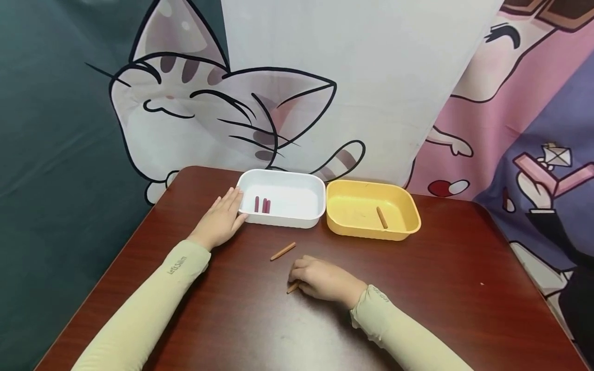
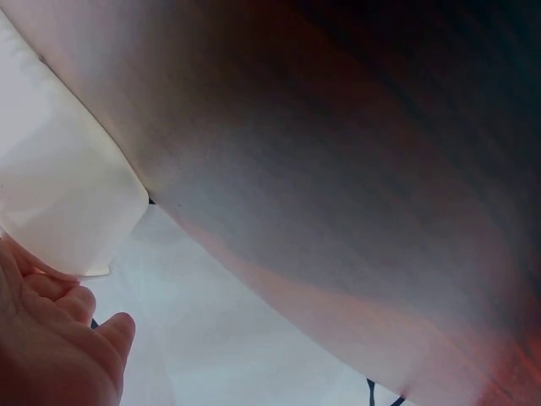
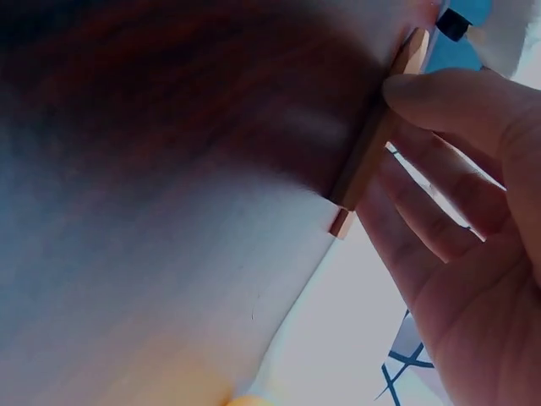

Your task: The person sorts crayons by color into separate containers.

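Note:
My left hand (image 1: 221, 219) rests with straight fingers against the left end of a white plastic tray (image 1: 297, 222). Three dark red sticks (image 1: 257, 204) lie inside that tray. My right hand (image 1: 322, 279) is low over the table, pinching a short orange-brown stick (image 3: 372, 152) between thumb and fingers; in the head view most of it is hidden under the hand. Another orange-brown stick (image 1: 283, 251) lies on the table just beyond the right hand. To the right of the white tray, a yellow tray (image 1: 362, 231) contains one more orange-brown stick (image 1: 381, 217).
The two trays stand side by side near the back edge of a dark reddish-brown table (image 1: 260, 324). Behind the table hangs a cloth backdrop (image 1: 394, 93) with cartoon figures. A small pale speck lies on the table at the right.

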Action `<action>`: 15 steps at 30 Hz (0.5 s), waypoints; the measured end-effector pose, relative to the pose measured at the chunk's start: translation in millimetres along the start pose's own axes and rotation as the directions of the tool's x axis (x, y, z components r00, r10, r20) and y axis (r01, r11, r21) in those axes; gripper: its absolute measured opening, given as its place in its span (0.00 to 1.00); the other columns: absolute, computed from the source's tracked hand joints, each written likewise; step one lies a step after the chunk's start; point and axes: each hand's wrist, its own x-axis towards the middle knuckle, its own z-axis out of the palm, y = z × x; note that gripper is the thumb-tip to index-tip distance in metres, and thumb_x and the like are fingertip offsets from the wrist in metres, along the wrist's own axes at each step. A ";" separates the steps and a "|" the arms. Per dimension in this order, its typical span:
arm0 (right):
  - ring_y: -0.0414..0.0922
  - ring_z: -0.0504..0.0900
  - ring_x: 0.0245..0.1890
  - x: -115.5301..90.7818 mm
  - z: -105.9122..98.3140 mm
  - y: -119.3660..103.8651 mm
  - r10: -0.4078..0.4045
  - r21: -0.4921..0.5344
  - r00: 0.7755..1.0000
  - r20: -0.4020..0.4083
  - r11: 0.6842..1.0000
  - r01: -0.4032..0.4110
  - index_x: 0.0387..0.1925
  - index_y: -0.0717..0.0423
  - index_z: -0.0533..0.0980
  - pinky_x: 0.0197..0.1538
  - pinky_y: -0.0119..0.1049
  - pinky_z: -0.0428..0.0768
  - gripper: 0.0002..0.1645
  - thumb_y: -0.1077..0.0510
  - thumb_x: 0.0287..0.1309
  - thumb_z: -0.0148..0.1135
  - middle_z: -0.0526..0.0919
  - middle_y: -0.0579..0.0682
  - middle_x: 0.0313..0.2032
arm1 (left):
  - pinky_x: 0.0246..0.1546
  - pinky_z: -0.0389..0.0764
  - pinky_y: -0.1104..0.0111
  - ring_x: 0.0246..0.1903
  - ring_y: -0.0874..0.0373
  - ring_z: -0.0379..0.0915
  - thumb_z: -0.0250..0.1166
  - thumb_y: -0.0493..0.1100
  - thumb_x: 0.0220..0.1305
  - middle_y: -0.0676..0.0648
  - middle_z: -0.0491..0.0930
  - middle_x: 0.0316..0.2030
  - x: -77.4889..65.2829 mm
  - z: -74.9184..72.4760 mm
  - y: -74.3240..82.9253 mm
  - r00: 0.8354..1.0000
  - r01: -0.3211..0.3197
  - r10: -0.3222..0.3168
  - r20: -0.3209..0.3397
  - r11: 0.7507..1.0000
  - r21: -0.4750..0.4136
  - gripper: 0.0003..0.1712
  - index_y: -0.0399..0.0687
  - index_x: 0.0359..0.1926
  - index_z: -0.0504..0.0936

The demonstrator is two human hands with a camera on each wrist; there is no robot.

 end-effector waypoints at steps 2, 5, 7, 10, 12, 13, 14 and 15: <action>0.40 0.80 0.42 0.6 1.1 0.2 -0.006 -0.003 1.000 -0.001 1.000 0.006 0.39 0.51 0.85 0.51 0.29 0.78 0.06 0.64 0.62 0.68 0.82 0.42 0.37 | 0.76 0.49 0.46 0.78 0.41 0.39 0.50 0.53 0.79 0.35 0.48 0.78 0.7 0.7 0.3 1.000 0.000 0.000 0.004 1.000 0.000 0.40 0.30 0.77 0.51; 0.38 0.81 0.41 1.5 2.3 0.9 -0.019 -0.004 1.000 -0.004 1.000 0.019 0.38 0.50 0.85 0.50 0.27 0.78 0.04 0.62 0.63 0.69 0.82 0.41 0.35 | 0.76 0.49 0.46 0.79 0.42 0.39 0.49 0.54 0.79 0.35 0.48 0.79 1.1 0.5 0.5 1.000 0.004 -0.004 0.013 1.000 0.002 0.40 0.31 0.78 0.51; 0.38 0.81 0.40 1.9 2.3 1.5 -0.027 -0.009 1.000 -0.005 1.000 0.027 0.37 0.49 0.86 0.50 0.26 0.78 0.03 0.60 0.64 0.69 0.82 0.41 0.35 | 0.75 0.50 0.46 0.78 0.41 0.40 0.50 0.53 0.79 0.35 0.49 0.78 1.4 1.7 -0.7 1.000 -0.003 0.003 -0.001 1.000 0.003 0.40 0.30 0.77 0.52; 0.38 0.81 0.39 1.3 1.0 2.2 -0.029 -0.011 1.000 -0.003 1.000 0.029 0.38 0.49 0.86 0.49 0.26 0.78 0.04 0.61 0.64 0.69 0.81 0.41 0.34 | 0.75 0.50 0.45 0.78 0.41 0.40 0.50 0.53 0.79 0.34 0.49 0.78 1.3 1.8 -1.0 1.000 -0.006 0.006 -0.007 1.000 0.000 0.40 0.30 0.77 0.52; 0.38 0.81 0.39 0.1 -0.4 2.6 -0.022 0.005 1.000 -0.009 1.000 0.022 0.39 0.49 0.86 0.48 0.27 0.78 0.05 0.61 0.64 0.69 0.81 0.42 0.35 | 0.75 0.50 0.45 0.78 0.41 0.40 0.50 0.53 0.79 0.34 0.49 0.78 1.3 2.3 -1.1 1.000 -0.007 0.007 -0.011 1.000 0.000 0.40 0.29 0.77 0.52; 0.38 0.81 0.38 -0.8 -1.0 2.9 -0.013 0.017 1.000 -0.011 1.000 0.013 0.39 0.49 0.86 0.48 0.27 0.78 0.06 0.62 0.64 0.68 0.81 0.42 0.35 | 0.75 0.50 0.45 0.78 0.41 0.40 0.50 0.53 0.79 0.34 0.49 0.78 1.3 1.5 -0.5 1.000 -0.003 0.003 -0.005 1.000 -0.003 0.40 0.30 0.77 0.52; 0.38 0.80 0.38 -1.6 -1.4 3.6 -0.004 0.032 1.000 -0.016 0.999 0.004 0.40 0.49 0.86 0.47 0.27 0.78 0.06 0.62 0.64 0.68 0.81 0.42 0.35 | 0.76 0.49 0.46 0.78 0.41 0.40 0.50 0.53 0.79 0.35 0.48 0.78 1.4 1.4 -0.4 1.000 -0.001 0.001 -0.001 1.000 -0.003 0.40 0.30 0.77 0.52; 0.37 0.80 0.38 -2.4 -2.5 4.0 0.007 0.045 1.000 -0.022 0.999 -0.006 0.40 0.49 0.86 0.47 0.27 0.78 0.06 0.62 0.64 0.68 0.81 0.42 0.35 | 0.76 0.49 0.46 0.78 0.42 0.39 0.50 0.53 0.79 0.35 0.48 0.78 1.6 1.6 -0.7 1.000 -0.001 0.001 -0.001 1.000 -0.003 0.40 0.30 0.77 0.52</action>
